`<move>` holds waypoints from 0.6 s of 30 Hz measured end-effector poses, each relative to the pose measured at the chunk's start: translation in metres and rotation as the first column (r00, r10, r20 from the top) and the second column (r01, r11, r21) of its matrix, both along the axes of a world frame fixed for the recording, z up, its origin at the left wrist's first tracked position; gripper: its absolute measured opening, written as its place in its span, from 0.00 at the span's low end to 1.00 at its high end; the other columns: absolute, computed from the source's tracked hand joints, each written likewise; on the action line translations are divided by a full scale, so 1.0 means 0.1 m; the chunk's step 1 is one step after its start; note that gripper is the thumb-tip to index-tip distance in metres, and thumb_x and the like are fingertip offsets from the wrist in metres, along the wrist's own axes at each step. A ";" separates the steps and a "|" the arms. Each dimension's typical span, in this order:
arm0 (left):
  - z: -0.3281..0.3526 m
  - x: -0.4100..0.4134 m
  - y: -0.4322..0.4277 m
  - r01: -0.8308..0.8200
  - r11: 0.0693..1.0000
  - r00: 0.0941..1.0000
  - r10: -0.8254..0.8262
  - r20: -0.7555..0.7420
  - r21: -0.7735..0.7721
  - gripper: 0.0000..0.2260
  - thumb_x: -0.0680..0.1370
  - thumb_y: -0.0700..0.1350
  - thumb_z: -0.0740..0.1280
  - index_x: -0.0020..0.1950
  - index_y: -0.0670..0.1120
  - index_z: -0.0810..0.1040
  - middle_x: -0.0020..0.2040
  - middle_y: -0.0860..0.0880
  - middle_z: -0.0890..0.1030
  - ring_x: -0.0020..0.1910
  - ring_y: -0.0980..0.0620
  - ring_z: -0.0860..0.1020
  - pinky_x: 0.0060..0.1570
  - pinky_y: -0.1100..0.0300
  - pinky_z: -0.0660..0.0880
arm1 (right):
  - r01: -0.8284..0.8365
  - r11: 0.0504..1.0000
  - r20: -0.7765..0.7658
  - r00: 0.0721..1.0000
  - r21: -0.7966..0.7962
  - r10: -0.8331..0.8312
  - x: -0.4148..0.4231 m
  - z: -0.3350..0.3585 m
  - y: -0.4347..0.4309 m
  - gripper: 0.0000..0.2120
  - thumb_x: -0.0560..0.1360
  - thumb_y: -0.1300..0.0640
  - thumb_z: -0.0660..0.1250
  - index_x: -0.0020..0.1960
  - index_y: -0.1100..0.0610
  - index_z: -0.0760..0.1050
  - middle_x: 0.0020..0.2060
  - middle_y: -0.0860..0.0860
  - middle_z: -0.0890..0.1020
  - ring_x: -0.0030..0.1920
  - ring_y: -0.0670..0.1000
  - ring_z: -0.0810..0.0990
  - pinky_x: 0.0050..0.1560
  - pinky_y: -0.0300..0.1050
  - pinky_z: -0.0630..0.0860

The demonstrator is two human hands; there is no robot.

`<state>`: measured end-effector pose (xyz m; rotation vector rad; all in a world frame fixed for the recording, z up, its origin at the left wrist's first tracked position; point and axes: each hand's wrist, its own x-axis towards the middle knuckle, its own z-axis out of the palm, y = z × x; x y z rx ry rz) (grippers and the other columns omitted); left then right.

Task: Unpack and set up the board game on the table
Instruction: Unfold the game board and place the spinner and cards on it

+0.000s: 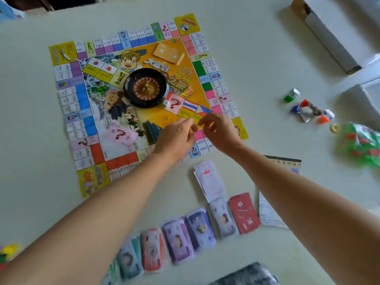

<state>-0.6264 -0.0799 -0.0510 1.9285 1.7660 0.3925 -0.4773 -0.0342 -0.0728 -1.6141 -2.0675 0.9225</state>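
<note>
Left hand, right hand over one board

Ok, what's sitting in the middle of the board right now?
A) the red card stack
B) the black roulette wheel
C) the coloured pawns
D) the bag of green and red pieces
B: the black roulette wheel rests on the middle of the board, with a white die just by its rim.
</note>
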 end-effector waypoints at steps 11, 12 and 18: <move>0.02 1.07 -1.37 0.042 0.937 0.994 -0.075 -0.082 -0.348 0.05 0.75 0.50 0.66 0.41 0.51 0.75 0.43 0.50 0.81 0.46 0.48 0.78 0.39 0.60 0.68 | -0.302 0.907 0.269 0.884 -0.294 0.382 0.93 0.25 -1.10 0.10 0.70 0.65 0.68 0.50 0.59 0.79 0.45 0.53 0.79 0.44 0.54 0.78 0.44 0.41 0.74; -0.02 1.14 -1.46 0.030 0.925 0.992 -0.075 -0.106 -0.379 0.05 0.75 0.50 0.66 0.41 0.50 0.75 0.44 0.50 0.81 0.46 0.47 0.79 0.39 0.60 0.68 | -0.327 0.899 0.281 0.869 -0.291 0.407 0.99 0.23 -1.20 0.12 0.69 0.64 0.69 0.52 0.58 0.78 0.47 0.54 0.77 0.45 0.55 0.78 0.47 0.45 0.75; -0.20 1.40 -1.81 -0.117 0.904 0.991 0.080 -0.107 -0.412 0.08 0.72 0.43 0.67 0.49 0.43 0.79 0.48 0.41 0.82 0.49 0.41 0.80 0.45 0.54 0.75 | -0.375 0.893 0.452 0.770 -0.249 0.450 1.33 0.16 -1.68 0.34 0.68 0.55 0.75 0.69 0.57 0.65 0.62 0.56 0.68 0.60 0.56 0.69 0.55 0.45 0.70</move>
